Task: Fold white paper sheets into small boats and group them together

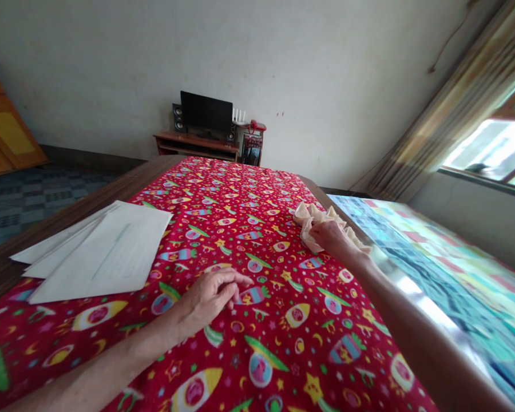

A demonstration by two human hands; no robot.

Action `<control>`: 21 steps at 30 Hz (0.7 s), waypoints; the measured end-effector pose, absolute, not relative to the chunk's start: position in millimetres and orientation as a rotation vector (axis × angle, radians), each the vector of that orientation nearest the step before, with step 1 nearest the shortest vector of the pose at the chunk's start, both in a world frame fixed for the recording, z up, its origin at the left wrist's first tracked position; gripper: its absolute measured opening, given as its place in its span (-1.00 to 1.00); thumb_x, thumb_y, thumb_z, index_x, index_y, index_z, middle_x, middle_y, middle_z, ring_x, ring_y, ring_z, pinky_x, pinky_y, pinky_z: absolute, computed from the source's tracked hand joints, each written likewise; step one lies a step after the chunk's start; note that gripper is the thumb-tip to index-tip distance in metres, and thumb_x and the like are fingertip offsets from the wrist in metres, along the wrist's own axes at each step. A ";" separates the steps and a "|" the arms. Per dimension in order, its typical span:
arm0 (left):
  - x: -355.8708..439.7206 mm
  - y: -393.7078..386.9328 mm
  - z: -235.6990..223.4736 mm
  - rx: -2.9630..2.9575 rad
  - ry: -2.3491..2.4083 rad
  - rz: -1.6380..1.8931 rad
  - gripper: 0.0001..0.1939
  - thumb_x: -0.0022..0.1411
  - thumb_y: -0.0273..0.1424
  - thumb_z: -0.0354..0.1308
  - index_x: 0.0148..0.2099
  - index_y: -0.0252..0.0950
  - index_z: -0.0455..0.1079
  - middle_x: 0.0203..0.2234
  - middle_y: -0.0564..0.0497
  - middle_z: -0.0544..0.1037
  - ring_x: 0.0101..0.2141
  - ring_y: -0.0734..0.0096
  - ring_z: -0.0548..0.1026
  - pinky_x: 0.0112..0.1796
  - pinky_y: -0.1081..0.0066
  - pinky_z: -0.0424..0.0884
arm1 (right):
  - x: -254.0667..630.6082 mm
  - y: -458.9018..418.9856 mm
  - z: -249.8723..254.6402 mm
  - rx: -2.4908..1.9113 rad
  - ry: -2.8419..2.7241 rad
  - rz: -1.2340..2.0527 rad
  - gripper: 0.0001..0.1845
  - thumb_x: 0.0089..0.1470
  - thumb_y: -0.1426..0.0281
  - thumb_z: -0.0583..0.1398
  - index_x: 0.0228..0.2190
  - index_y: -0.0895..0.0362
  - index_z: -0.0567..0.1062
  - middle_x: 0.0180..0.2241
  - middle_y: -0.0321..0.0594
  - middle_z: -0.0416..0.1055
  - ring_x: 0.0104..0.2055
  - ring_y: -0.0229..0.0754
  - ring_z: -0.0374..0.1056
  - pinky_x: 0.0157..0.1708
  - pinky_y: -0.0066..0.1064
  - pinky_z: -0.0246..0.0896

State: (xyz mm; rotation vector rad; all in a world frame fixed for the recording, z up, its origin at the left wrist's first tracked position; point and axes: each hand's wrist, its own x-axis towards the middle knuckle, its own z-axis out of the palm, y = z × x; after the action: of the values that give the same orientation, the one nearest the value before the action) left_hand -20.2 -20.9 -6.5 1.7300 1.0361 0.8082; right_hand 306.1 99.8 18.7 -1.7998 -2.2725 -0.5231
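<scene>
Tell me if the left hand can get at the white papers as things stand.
Most likely yes: the left hand looks empty over the red cloth, and nothing visible stands between it and the white papers, though it would need to swing leftward.

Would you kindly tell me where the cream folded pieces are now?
In the head view, the cream folded pieces sit at the right edge of the red cloth, with the right hand among them.
</scene>
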 end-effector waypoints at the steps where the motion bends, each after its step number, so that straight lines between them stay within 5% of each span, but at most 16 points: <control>1: -20.3 -20.9 -6.3 1.735 1.037 0.807 -0.70 0.15 -0.35 -0.01 -0.19 -0.34 0.50 -0.42 -0.01 0.49 -0.57 0.54 0.42 -0.50 0.53 0.36 | 304.3 98.7 19.3 -1.821 -2.286 -0.510 -0.69 0.04 0.47 0.07 -0.64 0.21 0.49 -0.67 -0.18 0.33 -0.64 -0.31 0.15 -0.56 -0.42 -0.11; 10: -21.5 -20.0 -12.0 1.774 1.008 0.806 -0.67 0.20 -0.36 -0.06 -0.16 -0.36 0.48 -0.42 -0.03 0.48 -0.57 0.53 0.42 -0.50 0.52 0.37 | 280.2 67.7 47.4 -1.973 -2.238 -0.580 -0.65 0.16 0.36 0.03 -0.53 0.19 0.51 -0.55 -0.08 0.43 -0.55 -0.21 0.28 -0.55 -0.41 -0.12; 14: -28.3 -15.1 -4.9 1.957 0.999 0.836 -0.67 0.22 -0.40 -0.10 -0.16 -0.35 0.48 -0.37 -0.05 0.50 -0.55 0.52 0.44 -0.49 0.52 0.38 | 259.4 39.0 48.2 -1.681 -2.239 -0.661 -0.60 0.21 0.37 -0.03 -0.54 0.16 0.46 -0.54 -0.17 0.42 -0.53 -0.28 0.26 -0.53 -0.43 -0.14; 21: -101.2 3.4 12.0 2.460 1.241 0.873 -0.72 0.22 -0.32 0.01 -0.10 -0.22 0.49 -0.13 -0.06 0.51 -0.09 0.25 0.45 0.01 0.32 0.30 | 220.7 -4.8 -0.7 -1.142 -2.626 -0.482 -0.64 0.23 0.43 -0.05 -0.53 0.17 0.41 -0.64 -0.30 0.32 -0.62 -0.36 0.08 -0.56 -0.40 -0.27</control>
State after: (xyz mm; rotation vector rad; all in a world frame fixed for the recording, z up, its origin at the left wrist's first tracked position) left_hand -101.2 3.4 12.0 2.4597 1.2407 0.8726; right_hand 220.7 -4.8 -0.7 -1.1418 -2.6264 -0.4820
